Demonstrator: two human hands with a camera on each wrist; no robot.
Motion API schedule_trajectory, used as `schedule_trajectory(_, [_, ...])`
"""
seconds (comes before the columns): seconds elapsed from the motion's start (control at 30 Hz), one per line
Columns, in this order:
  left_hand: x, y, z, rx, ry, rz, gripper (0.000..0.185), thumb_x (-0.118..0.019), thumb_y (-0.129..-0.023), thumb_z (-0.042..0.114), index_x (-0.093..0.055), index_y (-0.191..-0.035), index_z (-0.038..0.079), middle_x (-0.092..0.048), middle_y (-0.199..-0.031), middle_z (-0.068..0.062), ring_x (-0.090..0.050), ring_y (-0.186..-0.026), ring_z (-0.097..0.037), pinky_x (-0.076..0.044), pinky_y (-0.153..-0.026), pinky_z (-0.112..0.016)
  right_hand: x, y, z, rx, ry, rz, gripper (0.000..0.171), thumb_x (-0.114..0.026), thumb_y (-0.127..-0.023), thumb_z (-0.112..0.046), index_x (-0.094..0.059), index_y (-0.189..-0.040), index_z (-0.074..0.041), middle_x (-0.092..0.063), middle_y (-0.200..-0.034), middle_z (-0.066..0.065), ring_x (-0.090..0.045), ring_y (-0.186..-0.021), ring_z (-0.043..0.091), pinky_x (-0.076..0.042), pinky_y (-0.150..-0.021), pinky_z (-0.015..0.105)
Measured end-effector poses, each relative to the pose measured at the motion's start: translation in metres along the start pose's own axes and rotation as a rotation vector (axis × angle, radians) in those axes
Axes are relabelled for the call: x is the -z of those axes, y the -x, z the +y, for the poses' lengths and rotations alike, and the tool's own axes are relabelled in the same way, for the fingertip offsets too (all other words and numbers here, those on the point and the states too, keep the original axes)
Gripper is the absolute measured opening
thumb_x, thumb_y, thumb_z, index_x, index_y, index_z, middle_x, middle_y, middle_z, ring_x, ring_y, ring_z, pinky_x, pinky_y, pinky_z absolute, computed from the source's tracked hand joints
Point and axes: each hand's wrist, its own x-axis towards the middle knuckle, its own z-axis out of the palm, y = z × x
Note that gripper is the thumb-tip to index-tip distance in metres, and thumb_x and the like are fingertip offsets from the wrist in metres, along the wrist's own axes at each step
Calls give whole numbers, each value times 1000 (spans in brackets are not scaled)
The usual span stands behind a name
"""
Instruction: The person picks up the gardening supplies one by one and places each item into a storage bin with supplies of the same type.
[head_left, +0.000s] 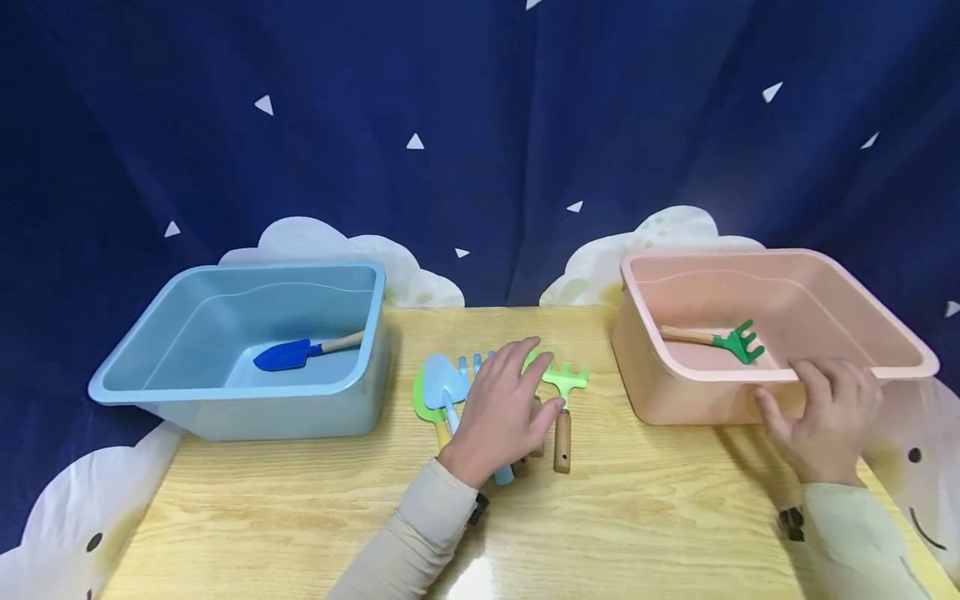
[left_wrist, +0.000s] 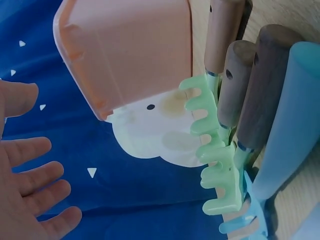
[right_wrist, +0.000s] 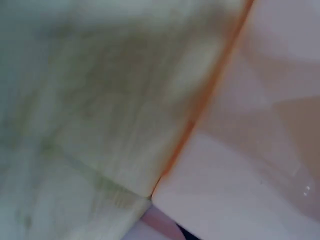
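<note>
Pink bin [head_left: 690, 398] stands right of the blue bin [head_left: 300, 418], its front rim clasped by the right hand [head_left: 832, 417]. Between the bins the left hand [head_left: 502, 417], fingers apart and gripping nothing, hangs over light green rakes [head_left: 566, 380]; 1 dark green rake [head_left: 738, 343] lies in the pink bin, 1 dark blue trowel [head_left: 283, 356] in the blue.

A trowel [head_left: 283, 356] lies in the tub [head_left: 225, 396] at center left of the frame, a rake [head_left: 738, 343] in the bin [head_left: 667, 396] at center right; garden tools [head_left: 442, 382] rest between them on a table [head_left: 600, 517] before a curtain [head_left: 480, 100].
</note>
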Motion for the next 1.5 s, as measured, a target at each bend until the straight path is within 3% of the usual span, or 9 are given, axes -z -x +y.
schedule_trajectory(0.37, [-4, 5, 1, -1, 18, -18, 46, -63, -91, 38, -63, -128, 11, -55, -142, -11, -54, -130, -29, -48, -105, -45, -11, 8, -1, -73, -10, 23, 82, -51, -81, -80, -64, -96, -1, -58, -97, 24, -50, -100, 44, -30, -105, 56])
schedule_trajectory(0.67, [-4, 9, -1, 30, 47, -48, 48, -64, -90, 37, -62, -131, 11, -53, -144, -10, -54, -131, -29, -49, -103, -46, -6, 8, 4, -61, -14, -56, 80, -58, -79, -76, -65, -102, 0, -58, -102, 25, -49, -104, 46, -28, -107, 56])
schedule_trajectory(1.2, [-7, 11, 1, 31, 67, -112, 48, -60, -94, 42, -61, -133, 13, -52, -146, -9, -50, -135, -29, -47, -106, -46, 0, -1, -6, -67, -26, -71, 81, -59, -80, -75, -59, -99, 4, -53, -101, 28, -43, -103, 47, -23, -110, 45])
schedule_trajectory(1.5, [-9, 14, -4, -3, 45, -143, 44, -59, -95, 39, -62, -130, 12, -55, -144, -10, -52, -134, -29, -48, -105, -47, -4, 2, -5, -58, -13, -43, 78, -58, -81, -72, -59, -101, 3, -53, -102, 27, -45, -104, 45, -25, -109, 54])
